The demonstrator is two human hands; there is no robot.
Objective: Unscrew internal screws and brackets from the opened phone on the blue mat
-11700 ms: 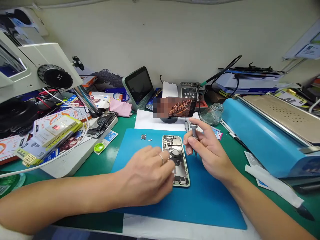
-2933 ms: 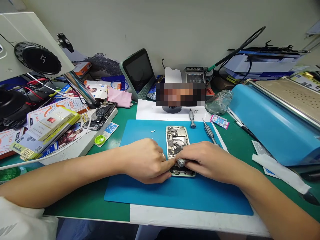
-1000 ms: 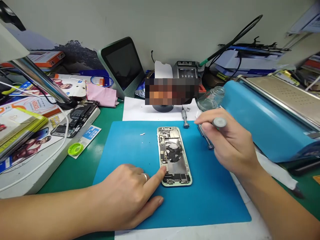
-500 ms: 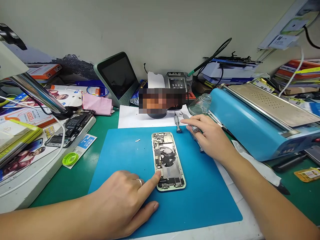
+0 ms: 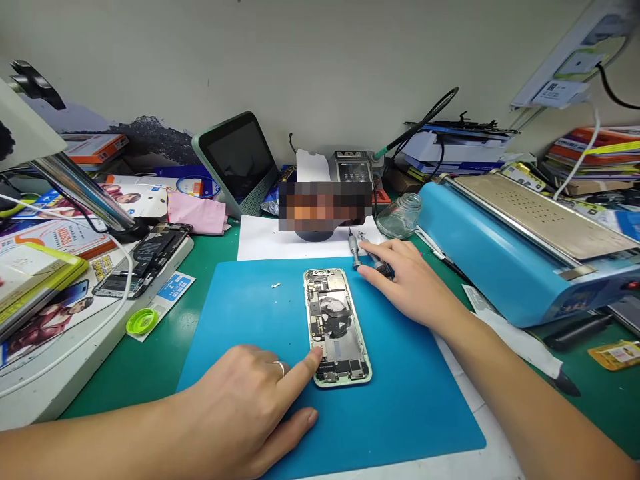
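Observation:
An opened phone (image 5: 336,327) with its insides showing lies lengthwise on a blue mat (image 5: 400,400). My left hand (image 5: 245,407) rests on the mat, holding nothing, with its index finger stretched out against the phone's lower left edge. My right hand (image 5: 407,283) is past the phone's top right corner, fingers closed on a dark screwdriver (image 5: 379,265) that is down at the mat's far edge. A second screwdriver (image 5: 354,250) lies just left of it. A tiny loose part (image 5: 275,285) sits on the mat left of the phone.
A glass jar (image 5: 400,215) and a long blue machine (image 5: 500,253) stand to the right. At the back are a tilted screen (image 5: 239,163) and a soldering station (image 5: 354,167). On the left are a dismantled phone (image 5: 145,257), a green cap (image 5: 142,322) and a microscope arm (image 5: 75,187).
My right hand lifted the screwdriver away from the phone and carried it down to the mat's far edge. My left hand let go its grip and now steadies the phone with one finger.

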